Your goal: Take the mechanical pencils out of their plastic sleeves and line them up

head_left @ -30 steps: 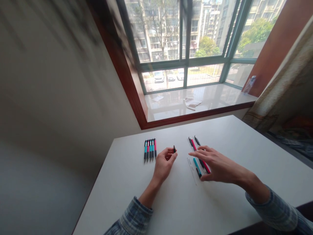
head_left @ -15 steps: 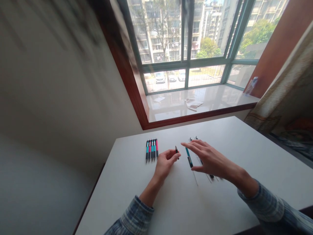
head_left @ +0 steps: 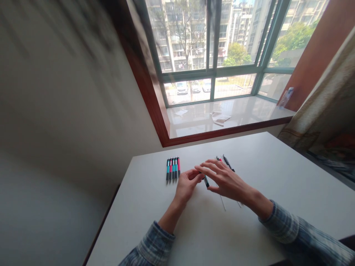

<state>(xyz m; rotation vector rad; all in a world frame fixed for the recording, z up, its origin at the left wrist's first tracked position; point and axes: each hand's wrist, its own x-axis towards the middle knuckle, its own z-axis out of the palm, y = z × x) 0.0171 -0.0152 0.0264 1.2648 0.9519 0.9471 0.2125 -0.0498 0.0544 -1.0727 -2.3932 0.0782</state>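
My left hand (head_left: 185, 187) is closed in a pinch over the white table, on a short black pen front section now mostly hidden by the fingers. My right hand (head_left: 225, 181) grips a pen barrel (head_left: 206, 181) between thumb and fingertips; its black clip end slants down toward the thumb. Barrel and left fingertips meet; whether the two pieces are joined, I cannot tell. Left of my hands, several teal and pink pens (head_left: 173, 170) lie in a neat row. Thin white refills (head_left: 223, 203) and a black pen part (head_left: 227, 162) show around my right hand, which covers other parts.
The white table (head_left: 155, 214) stands against the wall below a window with a red-brown frame. On the sill lie a crumpled cloth or paper (head_left: 220, 118) and a flat white piece (head_left: 181, 112). A clear bottle (head_left: 286, 98) stands at its right end, near a curtain (head_left: 310, 114).
My right hand has moved left, bringing the teal pen barrel to my left fingertips. The black front section, tip up before, is now mostly covered. My left hand has barely moved.
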